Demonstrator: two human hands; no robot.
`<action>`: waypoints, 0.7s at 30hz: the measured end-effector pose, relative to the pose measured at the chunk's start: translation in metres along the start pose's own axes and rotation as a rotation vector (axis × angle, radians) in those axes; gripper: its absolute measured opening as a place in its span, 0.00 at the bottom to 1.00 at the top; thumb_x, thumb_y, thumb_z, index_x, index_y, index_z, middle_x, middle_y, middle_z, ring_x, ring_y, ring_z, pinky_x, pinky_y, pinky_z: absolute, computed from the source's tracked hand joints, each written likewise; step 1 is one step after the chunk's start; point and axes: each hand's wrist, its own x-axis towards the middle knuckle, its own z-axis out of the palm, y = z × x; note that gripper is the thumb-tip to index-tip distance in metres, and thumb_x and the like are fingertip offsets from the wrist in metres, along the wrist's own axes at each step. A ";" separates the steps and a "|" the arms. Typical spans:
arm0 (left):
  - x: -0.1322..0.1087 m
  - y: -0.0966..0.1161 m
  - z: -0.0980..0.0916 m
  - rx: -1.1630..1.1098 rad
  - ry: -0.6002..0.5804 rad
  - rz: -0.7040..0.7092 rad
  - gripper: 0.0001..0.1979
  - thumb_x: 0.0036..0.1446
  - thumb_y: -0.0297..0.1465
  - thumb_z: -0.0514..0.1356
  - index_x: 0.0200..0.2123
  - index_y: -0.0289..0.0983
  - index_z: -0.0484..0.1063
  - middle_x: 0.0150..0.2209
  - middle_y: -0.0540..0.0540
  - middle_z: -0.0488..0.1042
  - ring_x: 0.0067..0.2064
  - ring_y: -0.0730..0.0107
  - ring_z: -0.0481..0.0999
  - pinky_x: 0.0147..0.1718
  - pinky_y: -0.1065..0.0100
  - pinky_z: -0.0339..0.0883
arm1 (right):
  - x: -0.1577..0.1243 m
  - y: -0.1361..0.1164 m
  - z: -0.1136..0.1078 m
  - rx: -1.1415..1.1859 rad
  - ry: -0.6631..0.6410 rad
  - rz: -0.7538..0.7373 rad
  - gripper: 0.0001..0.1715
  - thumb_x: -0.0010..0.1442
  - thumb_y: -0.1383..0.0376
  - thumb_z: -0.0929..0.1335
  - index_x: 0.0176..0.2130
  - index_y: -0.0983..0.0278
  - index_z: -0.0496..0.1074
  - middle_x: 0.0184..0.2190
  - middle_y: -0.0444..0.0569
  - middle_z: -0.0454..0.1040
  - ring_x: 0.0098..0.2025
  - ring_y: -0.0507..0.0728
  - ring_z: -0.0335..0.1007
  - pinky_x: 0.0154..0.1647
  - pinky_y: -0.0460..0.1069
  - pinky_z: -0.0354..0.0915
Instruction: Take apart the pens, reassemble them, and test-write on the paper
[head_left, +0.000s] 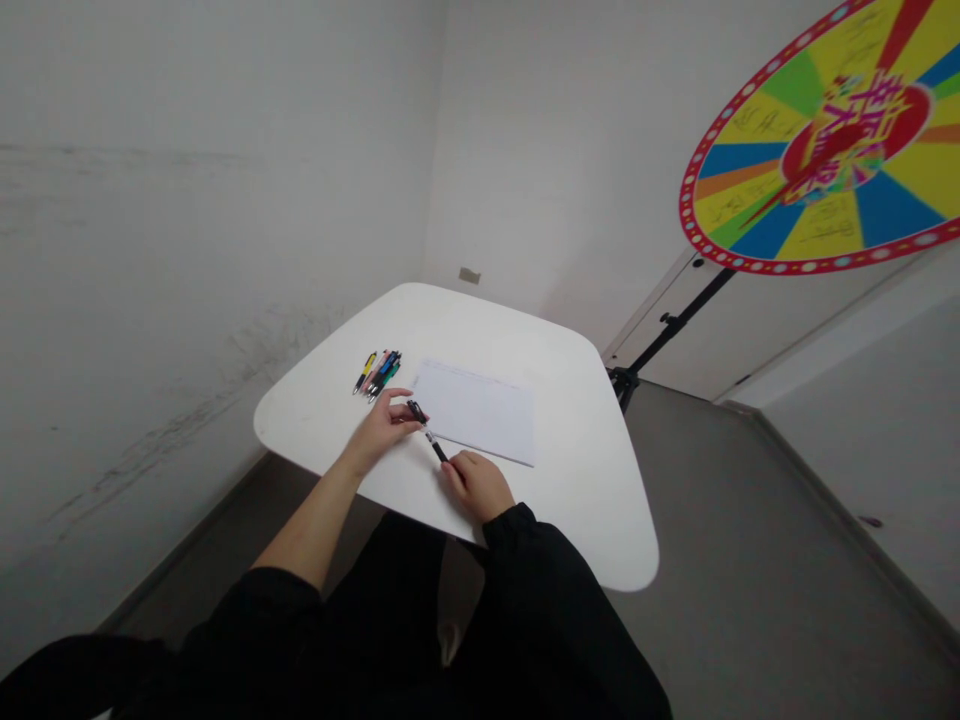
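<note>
A black pen [427, 433] lies slanted over the white table [585, 480], held at both ends. My left hand [382, 428] pinches its upper end with closed fingers. My right hand [478, 485] grips its lower end, fingers curled. A white sheet of paper [480, 410] lies just beyond the pen. Several coloured pens [379, 372] lie in a bunch to the left of the paper, close to my left hand.
The table stands in a corner between two white walls. A colourful prize wheel [832, 140] on a black stand [660, 340] rises at the right. Grey floor [750, 580] lies to the right of the table. My dark-clothed legs sit under the near edge.
</note>
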 end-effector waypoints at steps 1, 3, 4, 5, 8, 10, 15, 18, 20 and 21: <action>0.000 0.000 0.000 0.001 -0.005 0.004 0.31 0.44 0.32 0.72 0.50 0.41 0.62 0.38 0.45 0.83 0.43 0.60 0.82 0.48 0.58 0.69 | 0.000 -0.003 0.000 -0.007 -0.007 -0.006 0.16 0.71 0.60 0.62 0.34 0.61 0.73 0.32 0.49 0.76 0.36 0.56 0.71 0.36 0.50 0.59; -0.001 0.001 0.000 0.008 -0.016 0.010 0.30 0.46 0.34 0.72 0.50 0.41 0.63 0.39 0.45 0.83 0.45 0.58 0.82 0.50 0.57 0.69 | 0.001 -0.009 0.000 -0.013 -0.015 -0.013 0.16 0.71 0.60 0.63 0.33 0.62 0.73 0.32 0.49 0.76 0.35 0.56 0.71 0.36 0.50 0.59; -0.001 0.002 0.001 0.010 -0.018 0.013 0.29 0.46 0.34 0.72 0.49 0.41 0.63 0.39 0.44 0.83 0.45 0.58 0.82 0.50 0.56 0.68 | 0.002 -0.011 0.000 -0.012 -0.019 -0.015 0.15 0.70 0.60 0.63 0.33 0.62 0.73 0.32 0.49 0.76 0.35 0.56 0.70 0.36 0.50 0.59; -0.001 0.002 0.001 0.011 -0.020 0.015 0.29 0.46 0.34 0.72 0.49 0.40 0.64 0.39 0.44 0.83 0.45 0.58 0.82 0.50 0.56 0.68 | 0.003 -0.013 0.000 -0.009 -0.024 -0.017 0.15 0.70 0.61 0.64 0.33 0.62 0.73 0.31 0.49 0.75 0.35 0.56 0.70 0.36 0.49 0.58; -0.001 0.002 0.001 0.014 -0.031 0.011 0.29 0.46 0.35 0.72 0.50 0.39 0.65 0.39 0.44 0.83 0.45 0.57 0.82 0.51 0.55 0.68 | 0.004 -0.015 0.000 0.001 -0.057 -0.016 0.14 0.70 0.61 0.65 0.32 0.62 0.73 0.31 0.48 0.75 0.35 0.55 0.69 0.36 0.49 0.57; 0.000 0.000 0.000 0.014 -0.041 0.006 0.29 0.46 0.35 0.72 0.50 0.39 0.65 0.38 0.45 0.83 0.44 0.58 0.82 0.51 0.54 0.68 | 0.005 -0.017 -0.002 0.004 -0.090 -0.012 0.14 0.69 0.62 0.65 0.32 0.63 0.72 0.31 0.48 0.74 0.35 0.55 0.68 0.36 0.49 0.57; 0.001 -0.005 -0.001 -0.005 -0.051 -0.012 0.28 0.45 0.34 0.72 0.49 0.39 0.66 0.37 0.46 0.83 0.42 0.59 0.82 0.50 0.55 0.68 | 0.006 -0.018 -0.006 0.018 -0.142 -0.003 0.14 0.69 0.62 0.65 0.32 0.63 0.72 0.31 0.47 0.73 0.36 0.54 0.67 0.37 0.48 0.55; 0.000 -0.004 -0.001 -0.010 -0.056 -0.009 0.29 0.45 0.34 0.72 0.50 0.39 0.66 0.37 0.46 0.83 0.42 0.59 0.82 0.50 0.55 0.68 | 0.006 -0.017 -0.006 0.051 -0.132 -0.004 0.14 0.69 0.62 0.65 0.31 0.63 0.72 0.30 0.47 0.73 0.35 0.54 0.67 0.37 0.48 0.55; 0.000 -0.002 -0.001 -0.006 -0.054 0.004 0.32 0.46 0.33 0.72 0.53 0.39 0.64 0.37 0.46 0.83 0.43 0.59 0.82 0.50 0.56 0.68 | 0.006 -0.016 -0.005 0.084 -0.121 -0.002 0.15 0.69 0.62 0.65 0.30 0.63 0.71 0.30 0.46 0.73 0.35 0.54 0.67 0.37 0.48 0.55; -0.001 -0.001 0.000 -0.001 -0.052 0.009 0.33 0.46 0.32 0.72 0.54 0.40 0.63 0.38 0.46 0.83 0.43 0.60 0.82 0.50 0.56 0.68 | 0.006 -0.015 -0.005 0.101 -0.116 0.000 0.15 0.69 0.62 0.65 0.30 0.63 0.71 0.29 0.46 0.72 0.34 0.53 0.66 0.37 0.48 0.55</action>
